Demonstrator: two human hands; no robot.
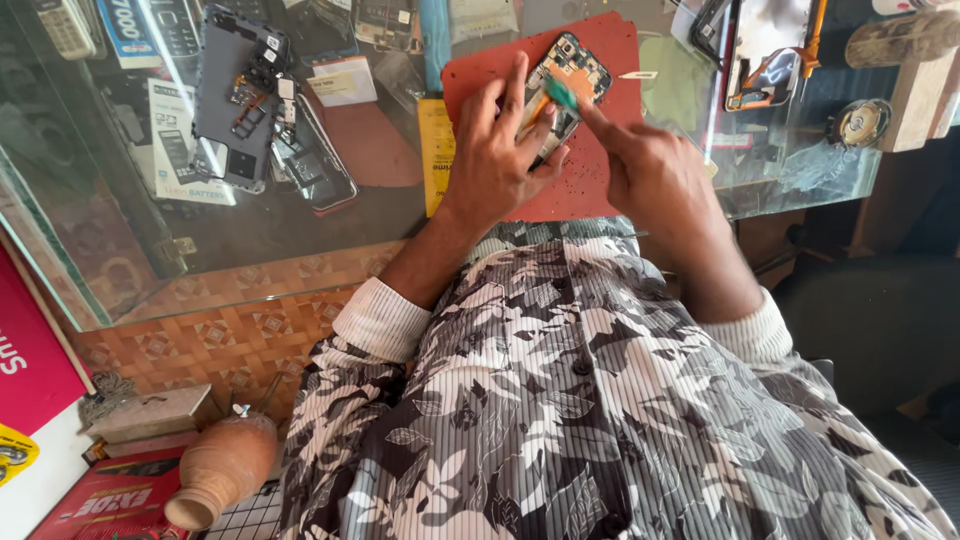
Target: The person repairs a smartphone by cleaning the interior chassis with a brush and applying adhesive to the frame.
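Red rubber mat (590, 190) lies on the glass tabletop (300, 230) just in front of you, and the opened phone (565, 85) rests on its far part, tilted with its top end toward the far right. The mat seems to be there so that the phone does not slide on the glass and small parts stay in one place; dark specks are scattered on its near edge.

Your left hand (495, 150) lies flat over the near left part of the phone, fingers spread and stretched forward, the thumb at the near edge. I judge that it presses the phone down so it stays steady. It pinches nothing that I can see.

Your right hand (655, 175) comes from the right, the wrist low and the index finger pointing to the far left. It pinches a small green tool (560, 93), and the tip of this tool touches the inside of the phone, just beside your left fingertips. How the other fingers close on the tool I cannot tell.

Both forearms meet in a narrow angle over the mat, with your elbows near your body.

At the far left, well apart from your hands, a grey back cover (235, 95) lies with loose parts on it, and a dark phone (320, 170) lies beside it.
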